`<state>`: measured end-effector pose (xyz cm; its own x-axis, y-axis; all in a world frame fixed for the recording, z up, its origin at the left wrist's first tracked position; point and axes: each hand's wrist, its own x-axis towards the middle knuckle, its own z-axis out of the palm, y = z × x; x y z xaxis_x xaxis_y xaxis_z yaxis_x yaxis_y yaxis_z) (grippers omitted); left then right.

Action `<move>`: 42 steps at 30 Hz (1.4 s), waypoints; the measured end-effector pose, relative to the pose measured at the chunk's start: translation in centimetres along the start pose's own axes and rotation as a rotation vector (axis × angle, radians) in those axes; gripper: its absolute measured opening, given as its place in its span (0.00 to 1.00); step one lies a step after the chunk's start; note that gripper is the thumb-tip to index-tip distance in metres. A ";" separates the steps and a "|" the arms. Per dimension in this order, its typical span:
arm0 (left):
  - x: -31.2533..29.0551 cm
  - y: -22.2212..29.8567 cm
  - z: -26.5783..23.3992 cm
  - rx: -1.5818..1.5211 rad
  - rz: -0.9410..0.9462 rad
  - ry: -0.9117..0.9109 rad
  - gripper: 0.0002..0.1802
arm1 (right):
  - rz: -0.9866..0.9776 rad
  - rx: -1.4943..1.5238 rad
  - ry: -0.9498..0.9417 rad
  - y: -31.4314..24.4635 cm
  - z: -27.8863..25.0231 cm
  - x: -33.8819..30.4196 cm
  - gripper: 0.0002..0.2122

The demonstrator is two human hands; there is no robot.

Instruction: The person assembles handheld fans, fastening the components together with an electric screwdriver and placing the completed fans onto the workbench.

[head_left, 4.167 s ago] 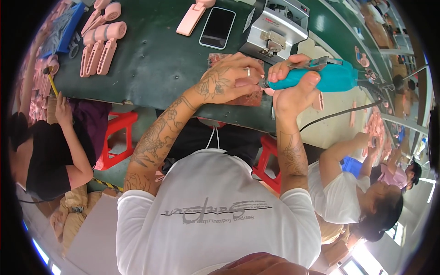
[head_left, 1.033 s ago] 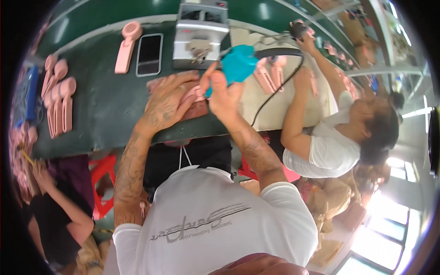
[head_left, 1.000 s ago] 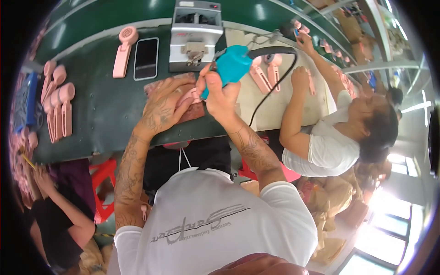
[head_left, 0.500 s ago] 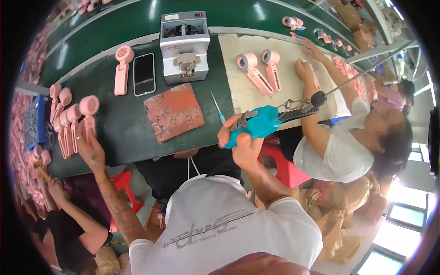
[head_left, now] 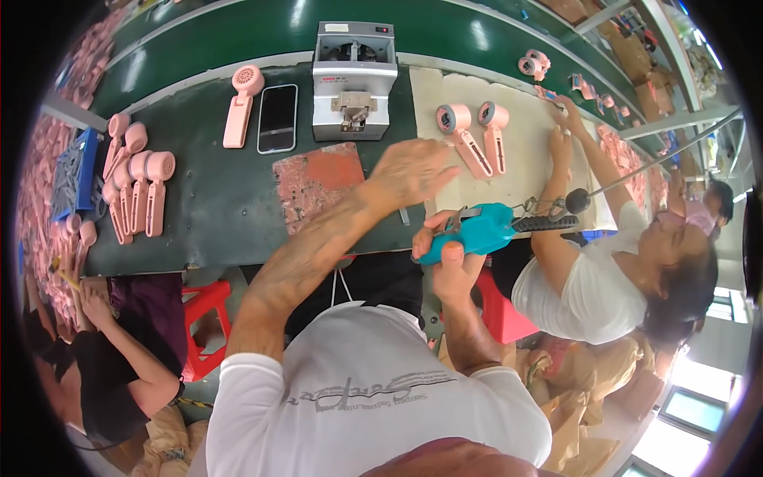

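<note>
My right hand (head_left: 453,274) is wrapped round a teal electric screwdriver (head_left: 481,229) with a metal lever, above the table's front edge. A black coiled cord runs from the tool's end, beside a metal hanger. My left arm reaches across the table, and my left hand (head_left: 409,173) has its fingers stretched out and holds nothing. Just past its fingertips, a pink handheld fan (head_left: 465,141) lies on the pale sheet, apart from the hand as far as I can see. Another pink fan (head_left: 494,135) lies beside it; both have grey-rimmed heads.
A reddish worn plate (head_left: 318,179) lies under my left forearm, near a grey machine (head_left: 354,87). Leftward are a phone (head_left: 277,119), a single pink fan (head_left: 241,107), a cluster of pink fans (head_left: 137,199) and a blue bin (head_left: 73,175). A co-worker (head_left: 612,270) works at right.
My left hand has let go of a pink fan at the left cluster and swung right, towards the two fans on the sheet. My right hand still grips the screwdriver. The view has shifted slightly.
</note>
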<state>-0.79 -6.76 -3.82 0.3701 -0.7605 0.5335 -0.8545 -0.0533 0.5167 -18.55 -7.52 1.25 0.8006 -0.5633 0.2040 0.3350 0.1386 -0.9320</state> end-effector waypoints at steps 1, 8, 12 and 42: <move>1.5 0.1 1.9 -0.006 0.006 0.005 0.24 | -0.005 -0.008 0.002 -0.2 -0.1 -0.2 0.29; 5.3 1.1 2.1 0.040 -0.119 -0.534 0.34 | -0.031 -0.064 0.093 -1.0 -1.0 -1.5 0.27; 0.5 -1.9 0.4 0.216 0.036 -0.171 0.21 | -0.001 -0.145 0.074 -1.0 -0.8 -0.8 0.32; -9.8 -4.1 -11.9 0.075 -0.246 -0.013 0.14 | -0.346 -0.027 -0.041 3.4 9.5 15.9 0.25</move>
<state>3.45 8.67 -3.21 0.5661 -0.7268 0.3889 -0.7641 -0.2856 0.5784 0.02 -8.26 4.19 0.6612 -0.5402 0.5206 0.5771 -0.0772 -0.8130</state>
